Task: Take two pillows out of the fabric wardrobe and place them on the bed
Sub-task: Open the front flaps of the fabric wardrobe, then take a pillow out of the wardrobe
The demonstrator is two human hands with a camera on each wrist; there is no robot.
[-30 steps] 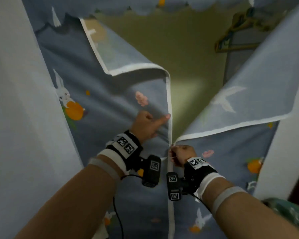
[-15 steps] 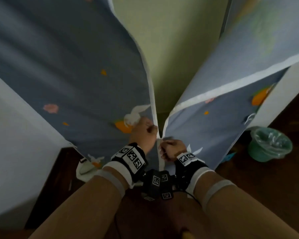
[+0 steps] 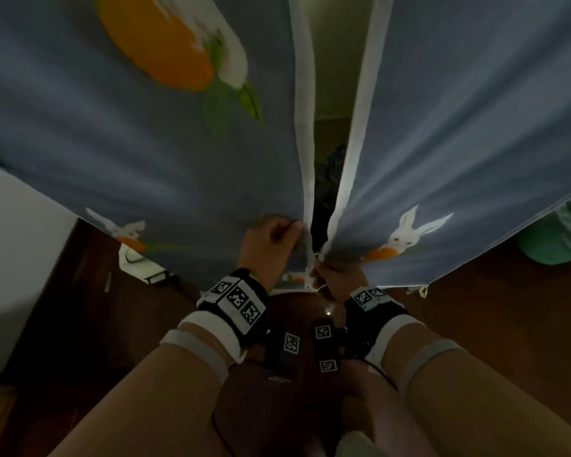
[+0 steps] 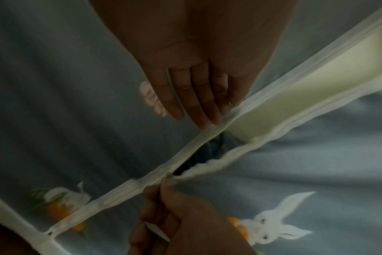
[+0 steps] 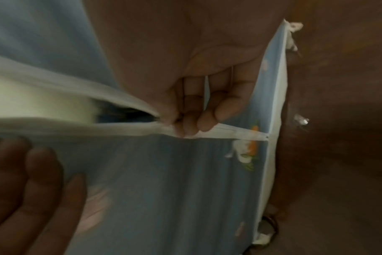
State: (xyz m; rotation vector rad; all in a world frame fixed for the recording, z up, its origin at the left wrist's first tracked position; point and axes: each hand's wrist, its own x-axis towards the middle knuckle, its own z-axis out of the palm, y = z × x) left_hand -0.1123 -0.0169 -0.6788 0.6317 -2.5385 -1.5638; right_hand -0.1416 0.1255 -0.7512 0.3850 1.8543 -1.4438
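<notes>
Right hand (image 5: 185, 110) pinches zipper pull; left hand (image 4: 196, 96) flat on limp wardrobe cover (image 3: 112, 153). Pillows unseen, likely light, soft.

The head camera looks steeply down from above at both forearms and the wardrobe cover (image 3: 145, 153) near the floor (image 3: 475, 324); each wrist camera sits close against the fabric, looking along its own fingers; all three share the zip seam (image 4: 124, 188).

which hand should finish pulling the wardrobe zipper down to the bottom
Right. The right hand already pinches the zipper pull just above the hem; the left hand only lies flat on the left door panel, steadying it.
</notes>
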